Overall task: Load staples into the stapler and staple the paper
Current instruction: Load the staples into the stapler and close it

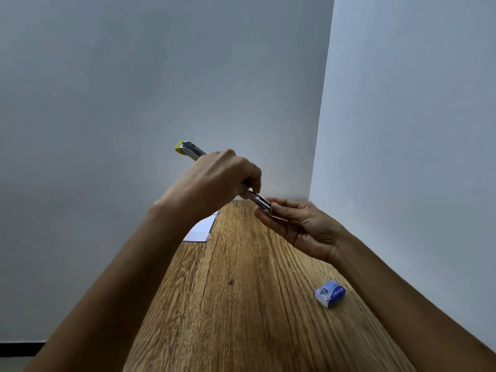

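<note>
I held the stapler (225, 175) in the air above the far end of the table (241, 304), swung open. My left hand (214, 181) was curled round its middle; my right hand (295, 224) pinched its near yellow-tipped end. Whether staples sat in the channel I could not tell. The staple box (329, 293) lay on the table, well nearer to me than the stapler. The paper (200, 229) lay below the stapler, unstapled as far as visible. Loading appeared underway; closing and stapling remained.

Dim, cool, even light; brighter patch on the right wall (402, 130); strong wide-angle stretch at edges.
</note>
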